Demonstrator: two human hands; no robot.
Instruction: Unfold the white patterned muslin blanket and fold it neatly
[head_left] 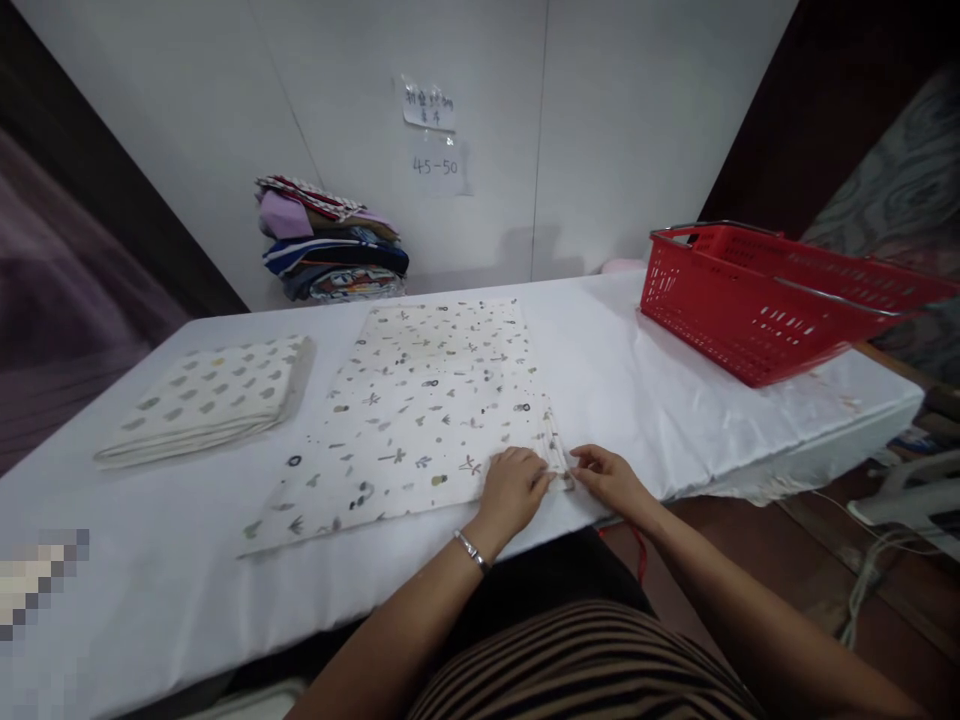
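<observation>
A white cloth printed with small plants and figures lies spread flat on the table, its near edge close to the front of the table. At its right side the layers are gathered in narrow folds. My left hand, with a silver bracelet at the wrist, rests on the near right corner, fingers curled and thumb at the folded edge. Just right of it, my right hand pinches the same corner with thumb and fingertips. What lies under the left fingers is partly hidden.
A folded cloth with grey leaf-like prints lies at the left. Behind stands a stack of folded fabrics. A red plastic basket stands at the back right of the white-covered table. Paper notes hang on the wall.
</observation>
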